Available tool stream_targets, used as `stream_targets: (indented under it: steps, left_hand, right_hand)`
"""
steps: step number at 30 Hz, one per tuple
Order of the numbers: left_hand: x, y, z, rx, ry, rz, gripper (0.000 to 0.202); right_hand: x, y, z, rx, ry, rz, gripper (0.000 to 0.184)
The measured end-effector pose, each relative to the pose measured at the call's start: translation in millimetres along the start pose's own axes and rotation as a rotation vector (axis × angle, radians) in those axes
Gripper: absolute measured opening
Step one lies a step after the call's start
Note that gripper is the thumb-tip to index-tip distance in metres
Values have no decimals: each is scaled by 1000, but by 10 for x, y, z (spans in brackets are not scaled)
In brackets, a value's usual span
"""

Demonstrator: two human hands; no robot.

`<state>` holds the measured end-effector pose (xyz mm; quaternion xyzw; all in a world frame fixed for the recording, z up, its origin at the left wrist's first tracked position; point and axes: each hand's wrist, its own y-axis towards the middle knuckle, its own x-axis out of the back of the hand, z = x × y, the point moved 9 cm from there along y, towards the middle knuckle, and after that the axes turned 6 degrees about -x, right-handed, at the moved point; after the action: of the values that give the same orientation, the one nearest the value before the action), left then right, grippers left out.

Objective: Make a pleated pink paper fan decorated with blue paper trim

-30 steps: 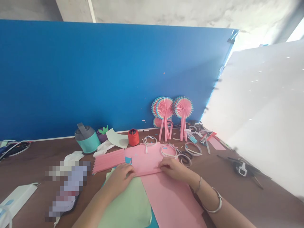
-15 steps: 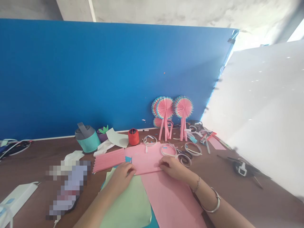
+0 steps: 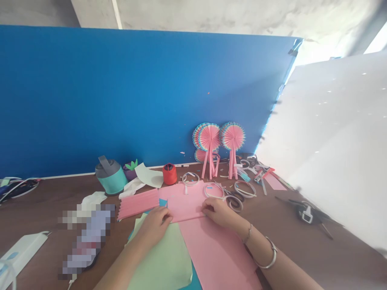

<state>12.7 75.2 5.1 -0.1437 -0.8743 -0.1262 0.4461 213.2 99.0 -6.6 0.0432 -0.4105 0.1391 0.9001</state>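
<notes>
A sheet of pink paper (image 3: 187, 206) lies in front of me, with a narrow fold along its near edge. At the left end of that fold, my left hand (image 3: 155, 223) pinches the paper between thumb and fingers. My right hand (image 3: 218, 212) is closed on the right end of the same edge, its fingertips partly hidden. Beneath are more pink paper (image 3: 223, 257) and green paper (image 3: 160, 262), with blue paper showing at the borders. A pleated pink paper strip (image 3: 137, 204) rests left of the folded sheet.
Pink paper fans (image 3: 209, 139) lean on the blue partition (image 3: 121, 92). Rolls of white tape (image 3: 244, 188), scissors (image 3: 236, 195) and a red container (image 3: 169, 174) lie beyond my hands. A teal pot (image 3: 111, 177) and a pixelated phone-like object (image 3: 89, 241) are at left.
Both hands stay at the folded edge in nearly the same grip. The view has shifted very slightly; nothing else has visibly moved.
</notes>
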Motion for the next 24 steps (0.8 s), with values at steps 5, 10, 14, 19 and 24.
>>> stream_targets:
  steps: [5, 10, 14, 19, 24]
  left_hand:
    - [-11, 10, -14, -13, 33, 9, 21]
    - [-43, 18, -16, -27, 96, 36, 21]
    - [-67, 18, -74, -73, 203, 73, 22]
    - [-87, -9, -252, -245, 415, 39, 37]
    - [-154, -59, -395, -441, 495, -18, 64]
  right_hand:
    - [0, -9, 7, 3, -20, 1, 13]
    - [-10, -8, 18, 23, -49, -1, 13]
    - [-40, -15, 19, 33, -91, 3, 14]
    - [-25, -80, 143, 141, -229, -61, 25]
    - [-193, -185, 372, 350, -472, -25, 45]
